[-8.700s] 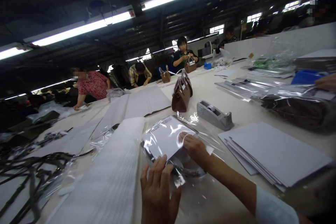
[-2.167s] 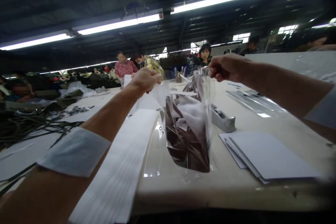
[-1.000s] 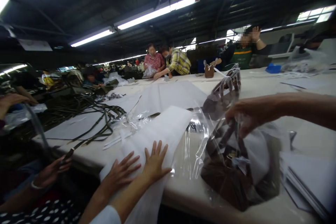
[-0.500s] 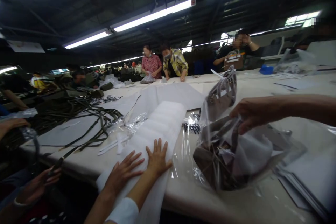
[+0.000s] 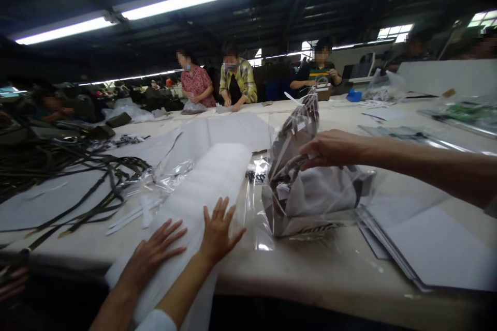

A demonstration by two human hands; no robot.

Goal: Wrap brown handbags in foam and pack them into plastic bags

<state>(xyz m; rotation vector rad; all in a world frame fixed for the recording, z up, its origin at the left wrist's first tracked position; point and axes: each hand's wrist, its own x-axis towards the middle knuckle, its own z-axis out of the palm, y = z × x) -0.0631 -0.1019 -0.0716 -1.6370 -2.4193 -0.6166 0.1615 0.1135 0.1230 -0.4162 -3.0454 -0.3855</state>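
Note:
My left hand, in a white sleeve, lies spread and palm down on a stack of white foam sheets. A co-worker's hand rests flat on the same stack, just to its left. At the right my right hand is closed on the upper part of a taupe handbag wrapped in a clear plastic bag. The handbag stands on the table, with dark lettering on its lower side. My fingertips are partly lost in the plastic folds.
Flat white boards are stacked on the table at the right. Dark straps spread over the left side. Behind the foam lies a white sheet. Several co-workers stand across the table, one with a small brown handbag.
The view has turned right, so the scene shifts left. The wrapped handbag now sits more upright and compact, still in my right hand. My left hand stays flat on the foam.

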